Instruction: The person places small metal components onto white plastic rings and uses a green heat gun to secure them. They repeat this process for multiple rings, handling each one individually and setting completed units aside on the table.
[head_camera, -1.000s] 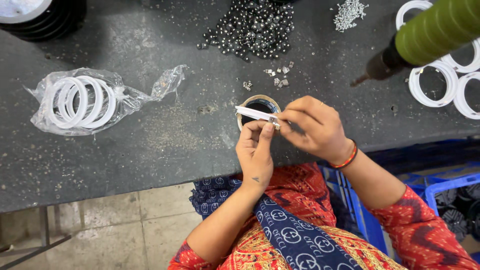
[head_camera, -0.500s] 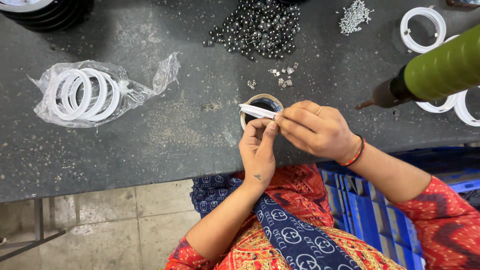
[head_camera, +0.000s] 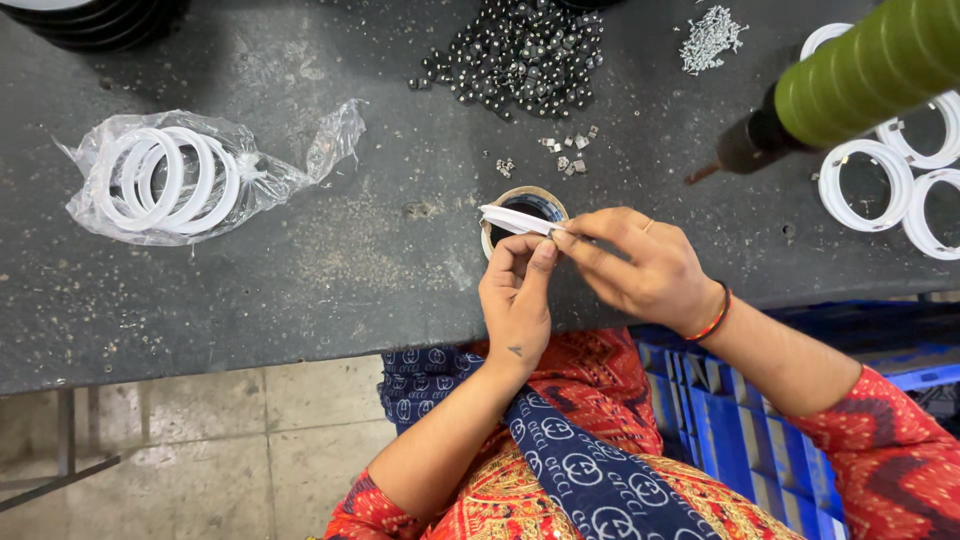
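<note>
My left hand (head_camera: 517, 295) and my right hand (head_camera: 640, 265) meet over the front edge of a dark grey table (head_camera: 300, 290). Together they pinch a thin white strip (head_camera: 515, 220) that lies across a small tan ring (head_camera: 497, 201) with a dark middle. The left thumb and forefinger press on the strip's right end, and the right fingertips grip the same end. The ring is partly hidden behind the strip and my fingers.
A clear plastic bag of white rings (head_camera: 165, 180) lies at the left. A heap of dark round beads (head_camera: 525, 50) and small silver bits (head_camera: 565, 150) sit beyond my hands. A green-handled tool (head_camera: 860, 75) hangs over loose white rings (head_camera: 865, 185) at right. A blue crate (head_camera: 750, 420) stands below.
Both hands have stayed on the strip and the ring; the fingers shifted slightly. The view has moved a little, so the green-handled tool sits elsewhere in the picture.
</note>
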